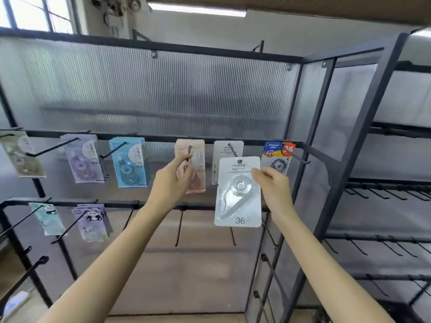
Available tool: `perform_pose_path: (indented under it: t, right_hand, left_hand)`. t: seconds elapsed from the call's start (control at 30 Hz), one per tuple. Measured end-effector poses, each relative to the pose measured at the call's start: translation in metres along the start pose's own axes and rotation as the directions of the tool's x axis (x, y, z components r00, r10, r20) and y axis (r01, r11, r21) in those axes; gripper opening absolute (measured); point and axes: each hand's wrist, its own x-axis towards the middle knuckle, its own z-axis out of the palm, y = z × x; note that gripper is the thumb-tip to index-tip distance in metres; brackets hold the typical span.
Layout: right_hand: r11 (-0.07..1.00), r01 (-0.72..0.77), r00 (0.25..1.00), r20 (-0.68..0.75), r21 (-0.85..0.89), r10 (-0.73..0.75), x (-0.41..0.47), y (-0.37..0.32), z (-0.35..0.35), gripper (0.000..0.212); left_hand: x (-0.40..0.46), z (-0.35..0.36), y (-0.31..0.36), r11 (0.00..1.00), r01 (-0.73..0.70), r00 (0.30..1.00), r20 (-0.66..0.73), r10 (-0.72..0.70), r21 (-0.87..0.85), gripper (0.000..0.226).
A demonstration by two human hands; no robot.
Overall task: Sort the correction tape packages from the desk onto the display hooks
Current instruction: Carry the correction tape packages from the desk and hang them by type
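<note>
Black metal framing [345,145] carries a ribbed translucent panel [163,89], with two horizontal rails of black display hooks across it. A window sits at the upper left of the room and a strip light [196,9] runs along the ceiling. A second rack with bare hooks [384,194] stands to the right.

On the upper rail hang, from left to right, a beige pack [23,157], a stack of lilac packs [84,159], a stack of blue packs [129,163], a stack of pink packs [194,164], a white pack [227,150] and a blue and yellow pack [278,156] marked 36. On the lower rail hang a pale green panda pack [47,217] and lilac panda packs [92,221]; further hooks [179,227] to their right hang bare.

Both arms reach up and forward. The left hand [172,180] is raised in front of the pink stack, its fingers [184,158] pinched on the tip of that stack's hook [189,151]. The right hand [271,183] holds a white correction tape package [239,194] marked 36, fingers and thumb gripping its right edge. The package is upright, just below and in front of the hung white pack, its hanging hole near the tip of that pack's hook [233,150]; whether the hook is through it cannot be told.
</note>
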Motion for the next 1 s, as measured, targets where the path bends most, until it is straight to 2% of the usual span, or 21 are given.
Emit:
perform_pose_path:
  t: [0.1,0.3,0.53,0.63,0.7,0.77,0.87,0.93,1.0]
  right_hand:
    - [0.992,0.020,1.000,-0.008,-0.121,-0.021,0.019,0.006,0.005,0.017]
    - [0.970,-0.029,0.998,-0.059,-0.241,0.016,0.062,0.022,0.025,0.018]
    - [0.897,-0.113,0.987,-0.149,-0.427,0.053,0.095,0.026,0.055,0.034]
    - [0.886,-0.170,0.974,-0.210,-0.431,0.085,0.100,0.035,0.061,0.041]
    - [0.893,-0.171,0.969,-0.236,-0.416,0.075,0.092,0.041,0.063,0.037]
    - [0.902,-0.103,0.986,-0.161,-0.420,0.037,0.069,0.047,0.065,0.028]
    - [0.897,0.081,0.996,0.076,-0.435,-0.053,0.017,0.048,0.074,0.014]
    - [0.877,0.180,0.966,0.246,-0.446,-0.073,-0.014,0.049,0.091,0.011]
    - [0.845,0.277,0.911,0.405,-0.458,-0.079,-0.039,0.054,0.120,0.010]
  left_hand:
    - [-0.002,0.000,-0.001,0.999,-0.014,1.000,-0.008,0.014,0.033,0.036]
    - [-0.002,0.001,-0.001,0.999,-0.018,1.000,-0.012,0.018,0.049,0.036]
    - [-0.003,-0.002,-0.003,1.000,-0.014,1.000,0.023,0.014,0.027,0.039]
    - [-0.008,-0.006,-0.004,0.999,-0.047,0.997,0.053,0.047,0.004,0.042]
    - [-0.014,-0.009,-0.012,0.999,-0.044,0.997,0.058,0.042,0.032,0.042]
    - [-0.023,-0.013,-0.028,0.996,-0.007,0.999,0.049,0.003,0.087,0.039]
    - [-0.037,-0.023,-0.058,0.987,0.060,0.994,0.077,-0.072,0.150,0.037]
    - [-0.050,-0.034,-0.079,0.977,0.099,0.988,0.100,-0.120,0.188,0.038]
    - [-0.066,-0.050,-0.102,0.961,0.143,0.978,0.118,-0.175,0.238,0.052]
